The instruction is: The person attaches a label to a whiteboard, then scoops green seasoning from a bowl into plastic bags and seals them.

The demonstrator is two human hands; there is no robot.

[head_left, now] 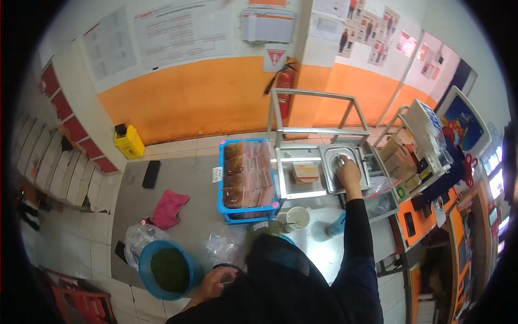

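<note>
My right hand (349, 173) reaches forward over a rectangular stainless steel pan (330, 152) set in a metal frame. Its fingers are closed at the pan's middle, around something too small to make out. Down by my body, my left hand (215, 283) has curled fingers with a small shiny piece at them that I cannot name. Beside that hand stands a blue bucket (144, 265) with a dark green mass (170, 270) in it. Clear plastic bags (224, 245) lie in front of the left hand. A white cup (298, 217) stands between the two hands.
A blue crate (221, 186) holds several packed brown bags. Left of it are a pink cloth (169, 208) and a black box (151, 174). A small carton (306, 173) sits beside the pan. A metal rail (313, 94) rises behind, and a loaded rack (413, 156) stands at right.
</note>
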